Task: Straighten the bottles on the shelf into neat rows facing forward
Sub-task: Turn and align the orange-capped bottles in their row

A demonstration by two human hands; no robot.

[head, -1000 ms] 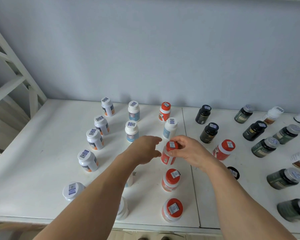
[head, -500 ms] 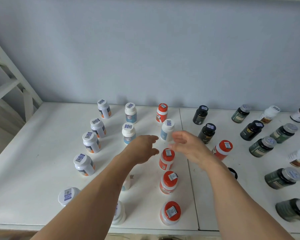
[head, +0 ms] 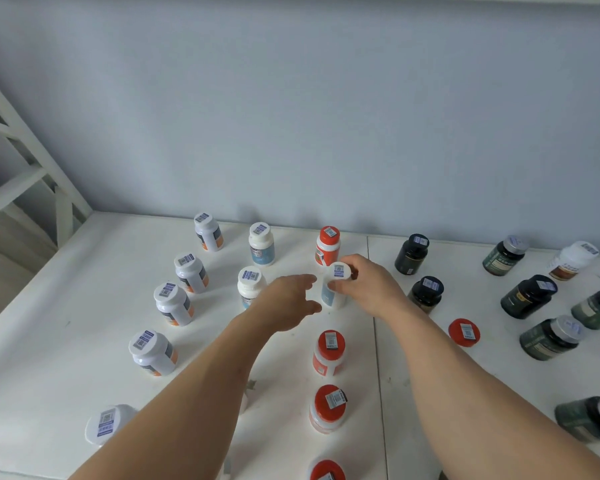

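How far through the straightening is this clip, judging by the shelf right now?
Roughly midway. Looks done: the left column of white orange-label bottles and most of the red-capped column stand in line. In hand: the right hand grips a white blue-label bottle sitting in the red column; the left hand hovers open beside it. Left: a stray red-capped bottle and the scattered dark bottles at right.

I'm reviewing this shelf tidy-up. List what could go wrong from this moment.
1. The right hand grips the white-capped blue-label bottle near its cap; moving it could knock the red-capped bottle close behind.
2. The open left hand hovers close beside another white bottle and could bump it.
3. The right forearm stretches near the black bottle; a sweep might topple it.
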